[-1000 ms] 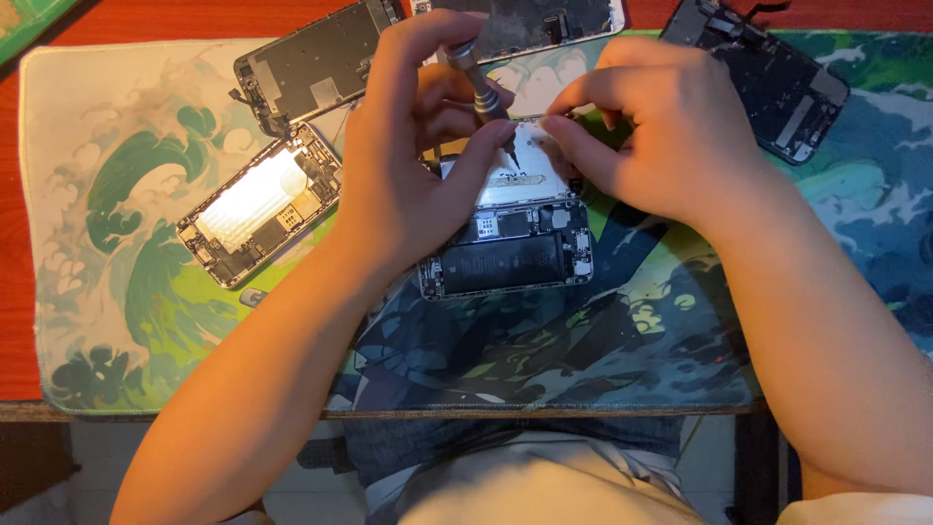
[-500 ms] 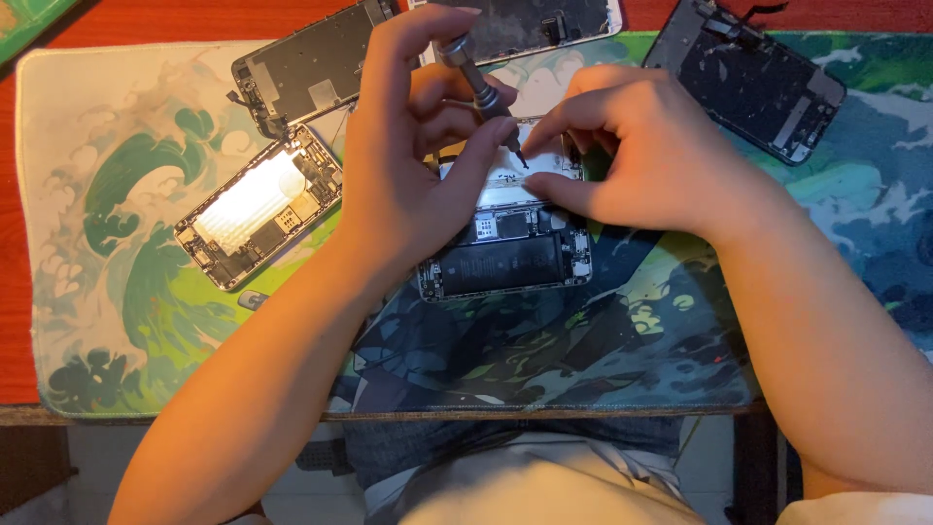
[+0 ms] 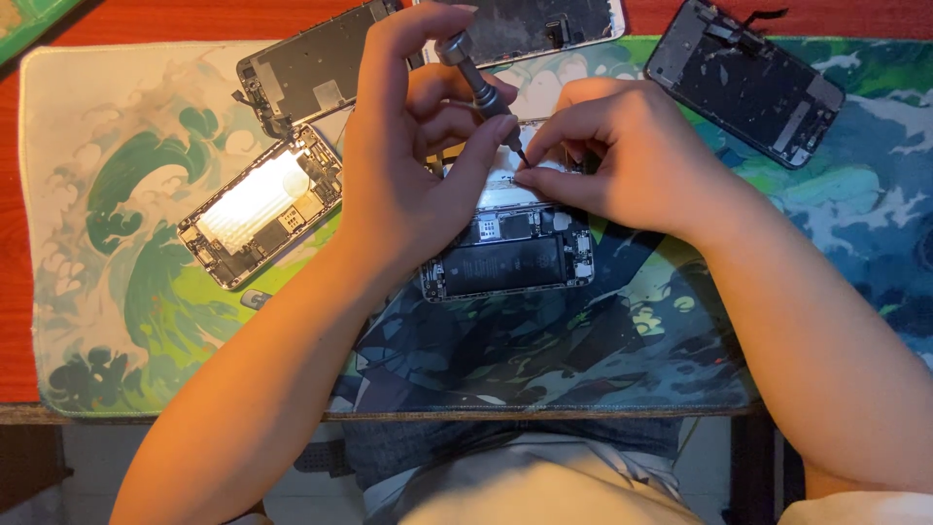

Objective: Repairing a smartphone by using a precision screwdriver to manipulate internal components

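Since half a second ago, the left hand has tipped the small screwdriver so its grey handle leans up and away while its tip comes down at the upper part of the opened phone; the right hand has barely shifted. Left fingers are closed around the screwdriver, the forefinger arched over its cap and the thumb pressed along the shaft near the tip. Right fingers are curled, pinched together right beside the tip and resting on the phone's upper edge; whether they hold a tiny part is hard to tell.

That phone lies flat at the middle of the wave-patterned mat on the red worktop, its insides facing up. To the left lies a second opened phone body, tilted, and just above it a detached screen panel. Another dark screen panel lies well apart at the upper right.
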